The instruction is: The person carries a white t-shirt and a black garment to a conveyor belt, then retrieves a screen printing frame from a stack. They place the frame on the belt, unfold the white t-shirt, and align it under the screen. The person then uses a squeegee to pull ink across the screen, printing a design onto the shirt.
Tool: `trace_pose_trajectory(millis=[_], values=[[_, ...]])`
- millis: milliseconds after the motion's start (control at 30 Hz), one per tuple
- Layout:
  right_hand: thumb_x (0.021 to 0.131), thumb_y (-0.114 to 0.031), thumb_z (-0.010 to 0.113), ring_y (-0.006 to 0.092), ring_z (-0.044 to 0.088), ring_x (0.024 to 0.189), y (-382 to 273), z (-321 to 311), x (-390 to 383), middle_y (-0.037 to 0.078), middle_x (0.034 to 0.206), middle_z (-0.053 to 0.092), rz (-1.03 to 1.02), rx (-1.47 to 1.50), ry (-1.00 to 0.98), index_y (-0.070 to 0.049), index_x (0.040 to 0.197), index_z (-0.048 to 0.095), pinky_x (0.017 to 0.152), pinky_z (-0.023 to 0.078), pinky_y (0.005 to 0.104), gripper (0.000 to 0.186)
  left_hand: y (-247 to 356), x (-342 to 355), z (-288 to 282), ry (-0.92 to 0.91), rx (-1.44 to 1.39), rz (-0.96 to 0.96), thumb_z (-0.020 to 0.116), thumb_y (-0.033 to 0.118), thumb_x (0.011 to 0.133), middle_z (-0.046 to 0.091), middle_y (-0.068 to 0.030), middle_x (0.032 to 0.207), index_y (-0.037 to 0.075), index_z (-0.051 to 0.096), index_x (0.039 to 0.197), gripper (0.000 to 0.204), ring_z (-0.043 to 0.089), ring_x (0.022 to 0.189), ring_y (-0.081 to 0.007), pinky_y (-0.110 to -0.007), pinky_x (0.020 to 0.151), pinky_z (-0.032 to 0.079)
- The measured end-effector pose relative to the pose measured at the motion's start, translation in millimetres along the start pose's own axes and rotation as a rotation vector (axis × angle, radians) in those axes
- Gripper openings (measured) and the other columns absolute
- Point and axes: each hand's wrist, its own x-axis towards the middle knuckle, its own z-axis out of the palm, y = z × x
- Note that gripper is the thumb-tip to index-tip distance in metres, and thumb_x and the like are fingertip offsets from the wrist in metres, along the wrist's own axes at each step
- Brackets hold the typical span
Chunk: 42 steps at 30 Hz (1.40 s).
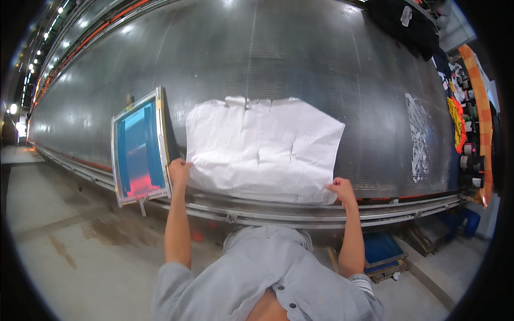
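A large creased white sheet (262, 147) lies spread over the dark table, its near edge by the metal rail. I cannot tell whether it is paper or cloth. At its near left corner my left hand (179, 172) is closed, pinching the edge. My right hand (341, 190) pinches the near right corner between thumb and fingers. Just left of my left hand rests a screen printing frame (161, 134) with blue mesh, tilted and overhanging the table's near edge.
The long dark table (214, 59) stretches far left, with a metal rail (257, 215) along its front. A whitish patch (418, 136) marks its right part. Black cloth (399, 24) lies at the far right, coloured garments (458, 123) beside it. Blue frames (383, 249) are stacked on the floor.
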Motion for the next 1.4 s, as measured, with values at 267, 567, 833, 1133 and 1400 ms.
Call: trace_pose_trajectory(millis=[267, 567, 833, 1133, 1400], values=[[0.082, -0.016, 0.078, 0.0038, 0.043, 0.058, -38, 33, -15, -0.006, 0.067, 0.053, 0.084, 0.161, 0.116, -0.005, 0.08, 0.064, 0.052, 0.032, 0.0217, 0.019, -3, 0, 23, 0.156, -0.198, 0.0, 0.073, 0.024, 0.081, 0.066, -0.0248, 0.087, -0.002, 0.063, 0.092, 0.029, 0.063, 0.084, -0.044, -0.048, 0.077, 0.049], [0.084, -0.016, 0.076, 0.0038, 0.043, 0.059, -27, 87, -7, -0.006, 0.065, 0.053, 0.043, 0.172, 0.312, -0.004, 0.078, 0.066, 0.055, 0.035, 0.022, 0.017, -20, 15, 29, 0.279, -0.055, -0.006, 0.053, 0.008, 0.089, 0.062, -0.0242, 0.095, -0.004, 0.058, 0.097, 0.015, 0.059, 0.094, -0.0429, -0.048, 0.085, 0.045], [0.085, -0.015, 0.074, 0.0052, 0.043, 0.06, -16, 91, -1, -0.005, 0.064, 0.052, 0.027, 0.142, 0.492, -0.001, 0.077, 0.066, 0.055, 0.035, 0.0242, 0.018, -23, 11, 5, 0.076, -0.218, -0.033, 0.064, 0.007, 0.088, 0.066, -0.0185, 0.086, -0.002, 0.058, 0.114, 0.028, 0.065, 0.082, -0.0361, -0.044, 0.077, 0.049], [0.084, -0.014, 0.074, 0.0054, 0.043, 0.058, -18, 90, -1, -0.004, 0.063, 0.053, -0.028, 0.153, 0.503, 0.001, 0.076, 0.067, 0.052, 0.034, 0.0251, 0.019, -41, 7, 20, 0.13, -0.287, -0.06, 0.068, 0.008, 0.086, 0.065, -0.0118, 0.079, -0.001, 0.059, 0.115, 0.033, 0.065, 0.074, -0.0283, -0.04, 0.072, 0.05], [0.083, -0.016, 0.075, 0.0061, 0.044, 0.058, -20, 88, -3, -0.003, 0.062, 0.053, -0.03, 0.078, 0.497, 0.002, 0.076, 0.066, 0.052, 0.036, 0.0264, 0.021, -44, 9, 24, 0.155, -0.342, -0.092, 0.069, 0.009, 0.084, 0.064, -0.0095, 0.077, -0.001, 0.059, 0.115, 0.034, 0.063, 0.073, -0.0251, -0.038, 0.074, 0.049]])
